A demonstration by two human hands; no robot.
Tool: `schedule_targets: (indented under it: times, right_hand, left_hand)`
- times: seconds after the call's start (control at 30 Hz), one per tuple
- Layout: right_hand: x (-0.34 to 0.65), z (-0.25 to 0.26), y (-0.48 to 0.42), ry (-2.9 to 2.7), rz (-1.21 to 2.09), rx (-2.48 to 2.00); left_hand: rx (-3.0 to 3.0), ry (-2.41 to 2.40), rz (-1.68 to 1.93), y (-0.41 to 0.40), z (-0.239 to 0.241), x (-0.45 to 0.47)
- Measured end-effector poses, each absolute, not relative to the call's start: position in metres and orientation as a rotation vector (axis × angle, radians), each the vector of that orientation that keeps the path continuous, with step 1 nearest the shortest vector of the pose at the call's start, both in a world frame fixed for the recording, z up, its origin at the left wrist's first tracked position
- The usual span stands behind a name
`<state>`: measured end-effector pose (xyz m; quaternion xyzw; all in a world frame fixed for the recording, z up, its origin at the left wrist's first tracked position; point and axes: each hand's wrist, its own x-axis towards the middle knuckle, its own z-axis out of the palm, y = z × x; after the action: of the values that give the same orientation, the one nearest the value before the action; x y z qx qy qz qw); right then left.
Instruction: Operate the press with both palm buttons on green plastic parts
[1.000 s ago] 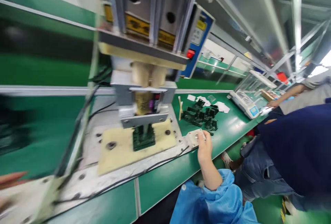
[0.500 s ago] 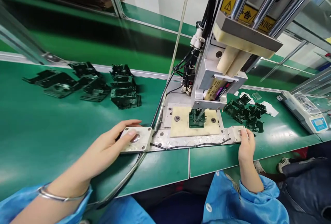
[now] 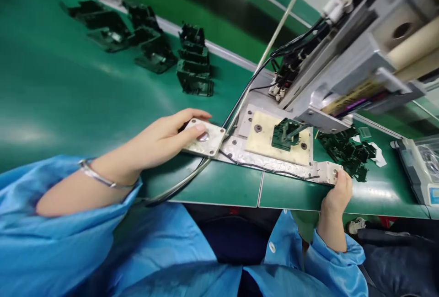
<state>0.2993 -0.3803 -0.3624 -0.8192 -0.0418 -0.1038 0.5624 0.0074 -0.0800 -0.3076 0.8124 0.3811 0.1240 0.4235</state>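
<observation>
My left hand [image 3: 168, 139] grips a metal push-button box [image 3: 216, 140], its thumb lying on the round button [image 3: 203, 137] and its fingers along the far side. At the other end of the base plate [image 3: 236, 150], my right hand [image 3: 339, 191] is closed round a smaller button box [image 3: 326, 172], thumb at its button. Between them a dark green plastic part [image 3: 283, 134] stands on a cream fixture block [image 3: 255, 137]. Over that part hangs the press head [image 3: 329, 121], with a thin tip reaching down to it.
Several dark green parts [image 3: 195, 66] stand in rows at the back left, and more [image 3: 346, 150] are heaped right of the press. A digital scale [image 3: 418, 169] is at the far right. Cables [image 3: 192, 175] run past the left button box. A co-worker's leg [image 3: 394, 251] shows at lower right.
The view has tilted down and turned, so the press now leans to the right. Both hands remain on their button boxes, and the green part is still on its block.
</observation>
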Motion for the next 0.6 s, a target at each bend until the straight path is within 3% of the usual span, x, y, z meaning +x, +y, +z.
schedule_targets:
  times: [0.6]
  right_hand:
    - [0.303, -0.358, -0.380, -0.170, -0.318, -1.940]
  left_hand:
    - [2.032, 0.975, 0.299, -0.086, -0.297, 0.012]
